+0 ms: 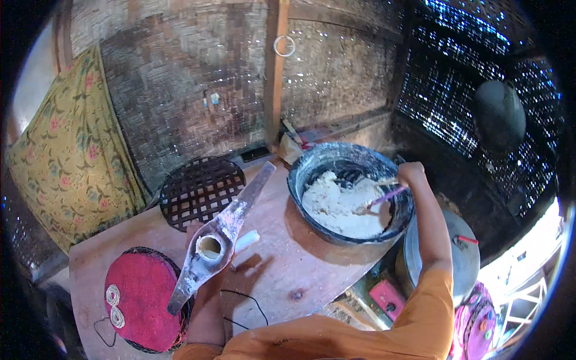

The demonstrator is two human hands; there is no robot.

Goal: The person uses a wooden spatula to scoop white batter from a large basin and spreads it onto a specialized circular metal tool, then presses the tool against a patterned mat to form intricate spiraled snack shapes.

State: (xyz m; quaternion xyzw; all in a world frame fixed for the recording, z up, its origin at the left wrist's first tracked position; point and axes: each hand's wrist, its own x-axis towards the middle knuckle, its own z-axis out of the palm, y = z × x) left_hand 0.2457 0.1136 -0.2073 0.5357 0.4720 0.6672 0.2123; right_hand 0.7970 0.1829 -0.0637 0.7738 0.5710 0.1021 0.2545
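Note:
My left hand (193,230), largely hidden, is closed on a dough press (211,247). The press has two long flat handles, dusted white, and a round opening with pale dough inside; it is held tilted above the table. To the right, a big dark basin (312,225) holds a mass of white dough (339,207). My right hand (411,174) is closed over the basin's right rim, gripping a purple-handled utensil (391,195) whose end reaches into the dough. Below the press, at left, two pale dough coils (114,306) lie on a round red mat (144,288).
A dark open-weave round tray (201,189) rests on the wooden table (270,264) by the wall. A large lidded metal pot (459,246) stands right of the basin. A pink box (387,299) sits lower right. Floral cloth (78,156) hangs at left; a wok (499,117) hangs at right.

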